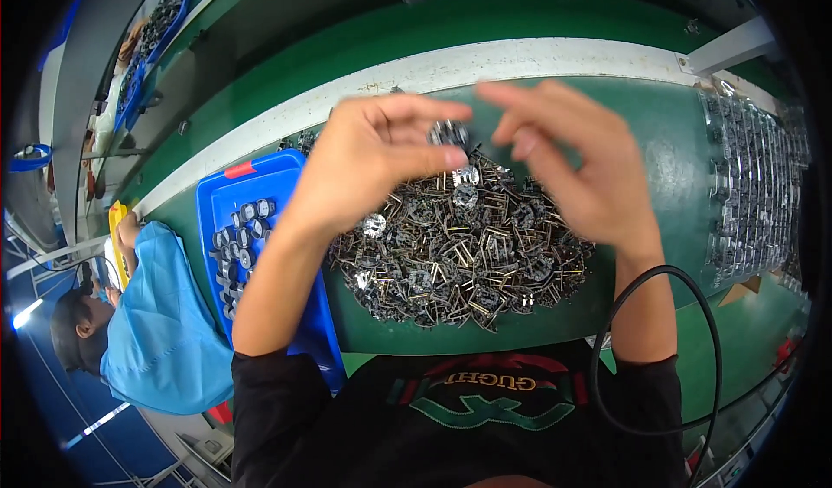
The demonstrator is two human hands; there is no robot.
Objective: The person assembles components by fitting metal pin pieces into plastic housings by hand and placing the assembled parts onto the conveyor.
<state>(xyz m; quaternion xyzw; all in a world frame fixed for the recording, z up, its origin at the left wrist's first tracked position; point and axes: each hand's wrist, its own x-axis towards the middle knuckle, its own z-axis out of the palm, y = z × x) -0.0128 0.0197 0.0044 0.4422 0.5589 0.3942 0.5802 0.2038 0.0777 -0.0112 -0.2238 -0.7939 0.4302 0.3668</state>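
My left hand [351,159] is raised over the middle of the bench and pinches a small round black-and-silver part [448,133] between thumb and fingers. Close by on its right, my right hand [576,159] is smeared by motion; its index finger points toward the part, its fingers look apart, and I see nothing between them. Beneath both hands spreads a large heap of small dark electrical parts with metal pins [459,263]. A few shiny silver discs [374,225] show among them.
To the left stands a blue tray [208,193] with several small dark round parts [245,257]. Clear plastic trays [754,185] are stacked at the right. A black cable [715,349] loops by my right forearm. Another person in a blue garment [169,323] sits at the left.
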